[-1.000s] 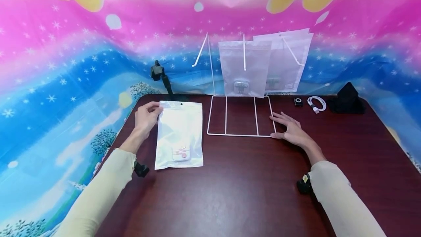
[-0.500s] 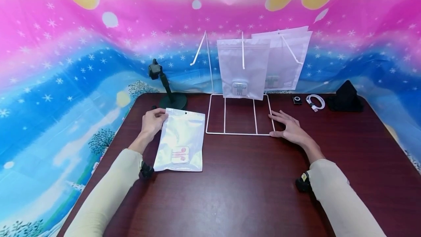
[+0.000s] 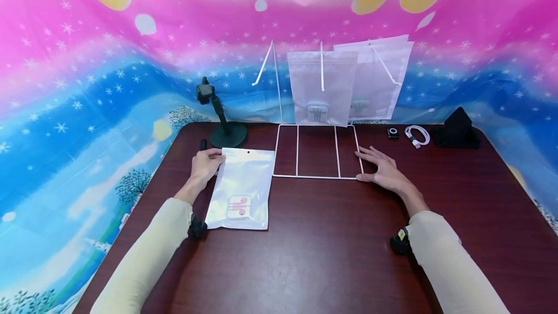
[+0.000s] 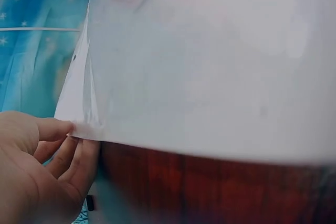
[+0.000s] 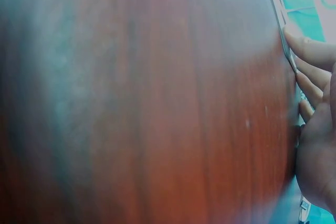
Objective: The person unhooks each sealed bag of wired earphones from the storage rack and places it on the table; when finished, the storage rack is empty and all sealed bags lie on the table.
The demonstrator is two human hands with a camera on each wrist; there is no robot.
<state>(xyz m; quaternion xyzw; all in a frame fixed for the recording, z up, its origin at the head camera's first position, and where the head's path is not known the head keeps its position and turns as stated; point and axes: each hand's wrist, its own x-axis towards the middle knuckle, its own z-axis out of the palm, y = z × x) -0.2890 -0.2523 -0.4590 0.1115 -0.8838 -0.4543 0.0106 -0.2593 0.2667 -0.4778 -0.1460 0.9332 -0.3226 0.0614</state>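
A white zip pouch (image 3: 244,178) with earphones in a clear case (image 3: 239,206) showing at its lower part is on the left side of the table. My left hand (image 3: 204,167) pinches the pouch's upper left corner between thumb and fingers; in the left wrist view the pouch (image 4: 210,77) spreads out wide from the fingertips. At the right front corner of a white wire rack (image 3: 316,177), my right hand (image 3: 383,171) touches the base with thumb and fingers spread. Its fingers (image 5: 312,51) meet the wire in the right wrist view.
Two of the rack's prongs carry pouches: one pouch (image 3: 322,91) on the middle prong, others (image 3: 383,86) on the right. The left prong (image 3: 263,64) bears nothing. Behind my hands stand a black stand (image 3: 227,134), a small black player (image 3: 393,133), a white cable (image 3: 417,135) and a black holder (image 3: 457,132).
My left hand has moved right and a little nearer with the pouch, which now sits closer to the rack. My right hand stays at the rack's corner.
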